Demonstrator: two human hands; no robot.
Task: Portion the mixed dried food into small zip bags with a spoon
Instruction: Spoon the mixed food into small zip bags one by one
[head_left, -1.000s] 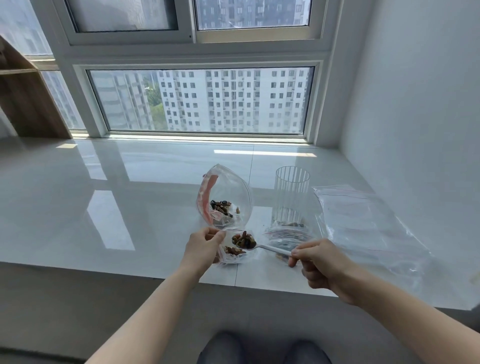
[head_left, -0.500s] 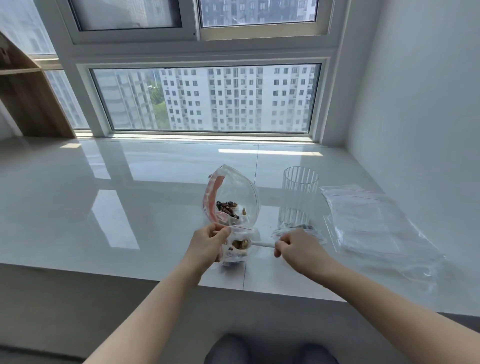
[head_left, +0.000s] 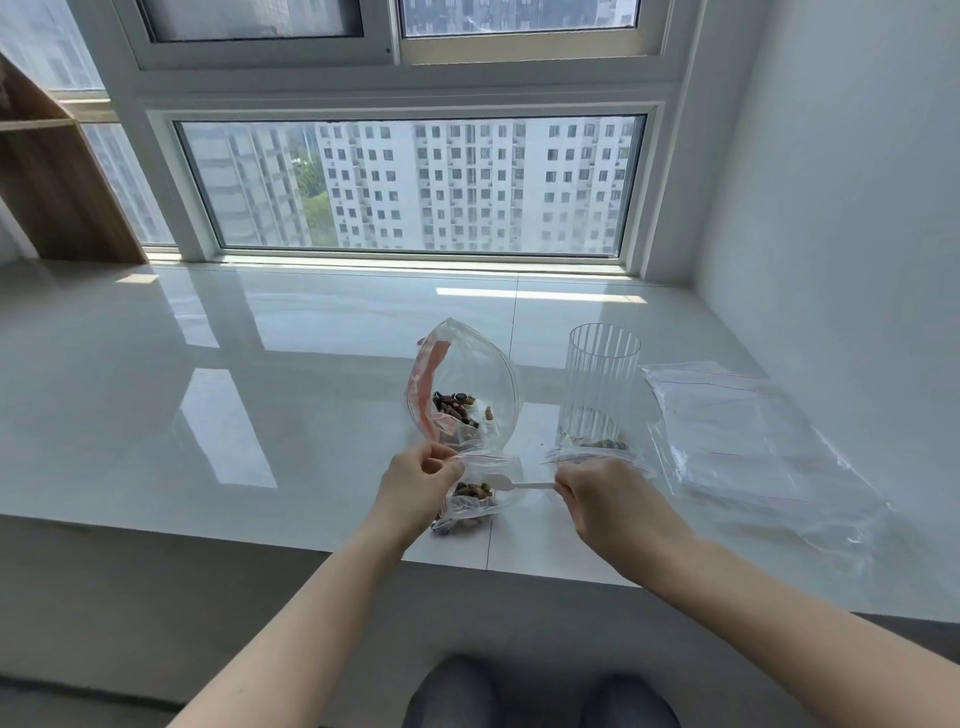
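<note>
Your left hand (head_left: 415, 480) pinches the small zip bag (head_left: 475, 501) mouth at the sill's (head_left: 208, 415) near edge; your right hand (head_left: 605, 499) grips the white spoon (head_left: 519, 485), bowl inside that bag. The large food bag (head_left: 467, 389) stands just behind, the ribbed glass (head_left: 597, 384) to its right.

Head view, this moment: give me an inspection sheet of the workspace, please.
Surface: glossy white ledge, sunlit.
Job's things: small zip bag part-filled with mixed dried food; white spoon reaching into its mouth; large source bag behind, some food left.
Clutter: ribbed clear glass; pile of empty zip bags; another small bag in front of the glass.
Grippers: left hand pinches the small bag's mouth; right hand holds the spoon handle.
Cables: nothing seen.
Surroundings: window, wooden shelf.
</note>
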